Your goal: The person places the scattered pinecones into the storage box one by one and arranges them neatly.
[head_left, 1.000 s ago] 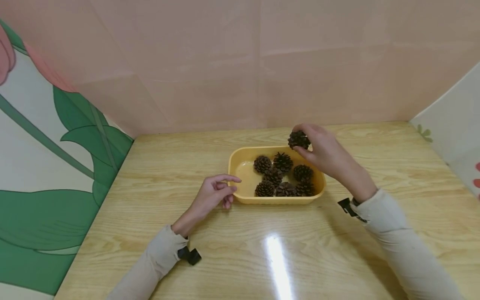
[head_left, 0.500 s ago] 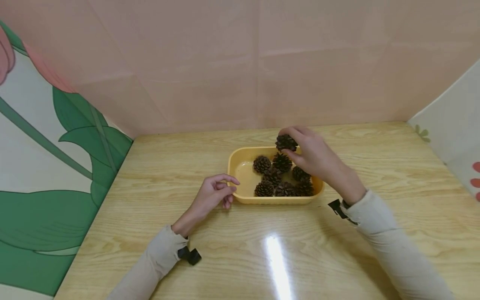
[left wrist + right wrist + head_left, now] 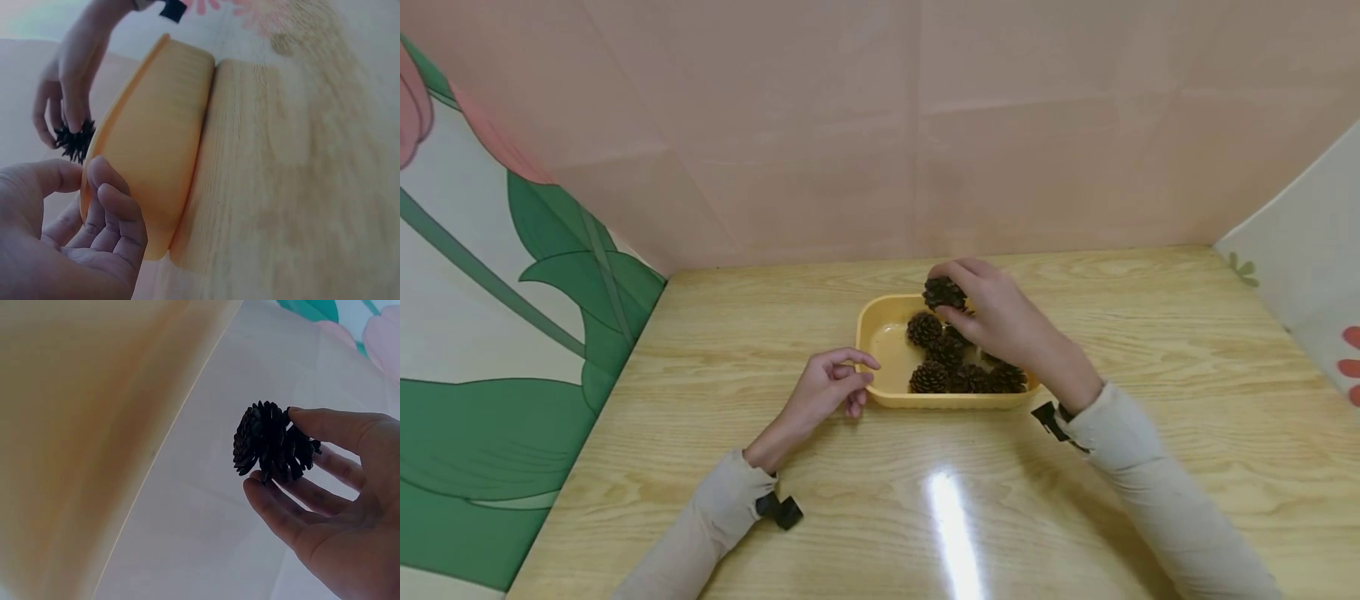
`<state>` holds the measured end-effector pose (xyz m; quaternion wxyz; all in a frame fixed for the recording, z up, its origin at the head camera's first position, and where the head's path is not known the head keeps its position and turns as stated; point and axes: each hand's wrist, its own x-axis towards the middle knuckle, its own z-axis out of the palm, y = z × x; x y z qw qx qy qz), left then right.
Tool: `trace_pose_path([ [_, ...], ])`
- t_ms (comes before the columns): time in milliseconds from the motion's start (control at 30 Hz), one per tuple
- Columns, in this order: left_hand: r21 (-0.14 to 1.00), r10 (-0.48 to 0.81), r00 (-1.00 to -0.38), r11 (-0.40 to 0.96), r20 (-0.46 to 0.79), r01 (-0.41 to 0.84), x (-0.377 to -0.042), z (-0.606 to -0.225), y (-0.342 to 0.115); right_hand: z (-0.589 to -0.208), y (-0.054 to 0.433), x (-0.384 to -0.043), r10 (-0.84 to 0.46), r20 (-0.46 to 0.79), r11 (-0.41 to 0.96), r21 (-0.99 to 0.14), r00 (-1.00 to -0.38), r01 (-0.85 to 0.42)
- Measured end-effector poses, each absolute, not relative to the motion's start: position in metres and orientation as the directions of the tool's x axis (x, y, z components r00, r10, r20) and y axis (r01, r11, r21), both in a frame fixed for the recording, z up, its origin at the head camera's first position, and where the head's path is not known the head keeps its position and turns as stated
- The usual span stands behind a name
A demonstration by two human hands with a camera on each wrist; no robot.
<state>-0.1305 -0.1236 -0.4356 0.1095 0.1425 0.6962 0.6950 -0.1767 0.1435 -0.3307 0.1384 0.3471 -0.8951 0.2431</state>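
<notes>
My right hand (image 3: 1000, 317) holds a pine cone (image 3: 943, 293) between thumb and fingers, above the far side of a yellow plastic tub (image 3: 951, 401). In the right wrist view the dark, open-scaled pine cone (image 3: 269, 442) shows clearly at the fingertips. Several more brown pine cones lie in the tub, such as one pine cone (image 3: 923, 329) at the back and one (image 3: 929, 377) at the front; some are partly hidden under the right hand. My left hand (image 3: 831, 385) pinches the tub's left rim, index finger over the edge; the left wrist view shows this hand (image 3: 87, 231) against the tub wall.
The tub stands on a light wood-grain table (image 3: 737, 317) with a strip of glare in front. A pink covered wall (image 3: 797, 133) rises behind the table. A panel with painted green leaves (image 3: 467, 442) borders the left, a white panel (image 3: 1315, 242) the right.
My right hand has moved left with the pine cone, from above the tub's far right corner to its far middle. My left hand has stayed at the left rim.
</notes>
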Motion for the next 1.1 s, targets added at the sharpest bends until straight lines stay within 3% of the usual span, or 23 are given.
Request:
trace_pose_path([
  [1100, 1.0, 0.351, -0.936, -0.016, 0.01, 0.005, -0.13, -0.435, -0.124, -0.356, 0.084, -0.176, -0.66, 0.32, 0.583, -0.351, -0.679, -0.732],
])
